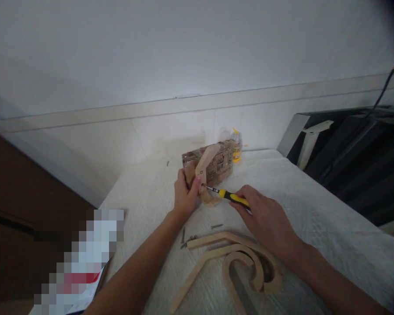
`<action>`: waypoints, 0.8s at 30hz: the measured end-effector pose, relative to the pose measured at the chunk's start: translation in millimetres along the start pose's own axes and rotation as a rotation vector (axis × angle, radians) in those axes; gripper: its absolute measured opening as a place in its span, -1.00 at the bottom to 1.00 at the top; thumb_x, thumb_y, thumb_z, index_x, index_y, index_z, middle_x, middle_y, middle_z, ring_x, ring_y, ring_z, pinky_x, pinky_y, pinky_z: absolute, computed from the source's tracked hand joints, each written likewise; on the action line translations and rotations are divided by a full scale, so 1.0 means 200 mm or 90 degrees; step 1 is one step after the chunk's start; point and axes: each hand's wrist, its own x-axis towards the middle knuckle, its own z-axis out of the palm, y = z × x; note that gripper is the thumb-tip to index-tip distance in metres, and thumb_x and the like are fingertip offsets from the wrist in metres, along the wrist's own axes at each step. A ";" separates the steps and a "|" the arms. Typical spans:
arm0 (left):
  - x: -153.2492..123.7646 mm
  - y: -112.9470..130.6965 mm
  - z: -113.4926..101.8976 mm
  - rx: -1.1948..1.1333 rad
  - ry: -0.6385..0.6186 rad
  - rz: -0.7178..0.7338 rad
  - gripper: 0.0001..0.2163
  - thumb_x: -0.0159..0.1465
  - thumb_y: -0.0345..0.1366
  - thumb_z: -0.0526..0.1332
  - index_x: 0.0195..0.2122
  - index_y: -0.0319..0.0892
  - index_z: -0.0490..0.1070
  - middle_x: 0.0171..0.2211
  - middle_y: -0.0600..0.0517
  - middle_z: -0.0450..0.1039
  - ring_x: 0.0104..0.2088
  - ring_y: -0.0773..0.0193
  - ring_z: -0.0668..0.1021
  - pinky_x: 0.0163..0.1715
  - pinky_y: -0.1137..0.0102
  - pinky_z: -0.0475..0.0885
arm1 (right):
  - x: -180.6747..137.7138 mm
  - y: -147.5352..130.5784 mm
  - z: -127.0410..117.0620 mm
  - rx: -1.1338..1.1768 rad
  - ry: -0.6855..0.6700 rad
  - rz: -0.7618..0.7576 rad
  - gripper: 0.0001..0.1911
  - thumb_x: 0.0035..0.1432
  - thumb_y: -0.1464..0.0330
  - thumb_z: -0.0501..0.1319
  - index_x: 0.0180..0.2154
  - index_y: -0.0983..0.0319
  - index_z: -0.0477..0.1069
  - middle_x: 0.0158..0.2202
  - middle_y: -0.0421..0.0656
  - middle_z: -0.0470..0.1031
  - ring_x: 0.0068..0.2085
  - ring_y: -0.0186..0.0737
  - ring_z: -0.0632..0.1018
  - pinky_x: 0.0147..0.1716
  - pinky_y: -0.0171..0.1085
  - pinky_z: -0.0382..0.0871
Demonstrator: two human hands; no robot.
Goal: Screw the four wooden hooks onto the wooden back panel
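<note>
My left hand point(184, 194) is closed round a light wooden piece point(206, 165), holding it upright on the white table point(315, 205). My right hand point(264, 215) grips a yellow-and-black screwdriver point(229, 196). Its metal tip touches the wooden piece just beside my left thumb. Behind the wooden piece lies a brown printed package point(220, 162).
Curved wooden parts point(236, 258) lie near the front of the table, under my right forearm. A few loose screws point(216, 226) lie between my hands and those parts. A small yellow bottle point(237, 148) stands behind the package. A dark frame point(348, 153) is at the right, and a blurred patch at the lower left.
</note>
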 end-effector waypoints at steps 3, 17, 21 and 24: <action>0.00 0.00 0.00 -0.008 -0.001 0.011 -0.75 0.21 -0.08 0.13 -0.32 -0.17 0.20 -0.45 0.09 0.27 -0.45 0.35 0.33 -0.45 0.44 0.23 | 0.00 0.00 0.00 -0.054 0.006 -0.004 -0.82 0.26 0.26 0.02 -0.32 0.20 0.30 -0.33 -0.12 0.55 -0.38 -0.06 0.59 -0.53 -0.24 0.27; 0.01 0.00 0.00 -0.007 -0.003 0.016 -0.77 0.23 -0.10 0.12 -0.30 -0.16 0.22 -0.46 0.10 0.30 -0.45 0.36 0.34 -0.44 0.44 0.24 | 0.00 0.00 -0.01 -0.082 0.017 -0.022 -0.82 0.26 0.29 0.01 -0.32 0.19 0.31 -0.37 -0.13 0.55 -0.38 -0.12 0.59 -0.55 -0.28 0.23; 0.01 0.01 0.00 0.003 0.001 0.020 -0.77 0.21 -0.10 0.13 -0.33 -0.17 0.21 -0.48 0.11 0.27 -0.47 0.37 0.33 -0.46 0.44 0.22 | -0.01 0.00 -0.01 -0.025 0.007 -0.040 -0.82 0.26 0.29 0.00 -0.17 0.20 0.30 -0.30 -0.11 0.58 -0.36 -0.12 0.61 -0.50 -0.27 0.30; 0.01 0.02 0.00 0.007 0.007 0.018 -0.77 0.21 -0.11 0.13 -0.35 -0.17 0.19 -0.49 0.12 0.26 -0.48 0.37 0.32 -0.46 0.44 0.21 | -0.01 -0.01 -0.01 0.023 -0.009 -0.034 -0.81 0.20 0.31 0.09 -0.15 0.23 0.26 -0.28 -0.10 0.58 -0.35 -0.11 0.61 -0.49 -0.27 0.33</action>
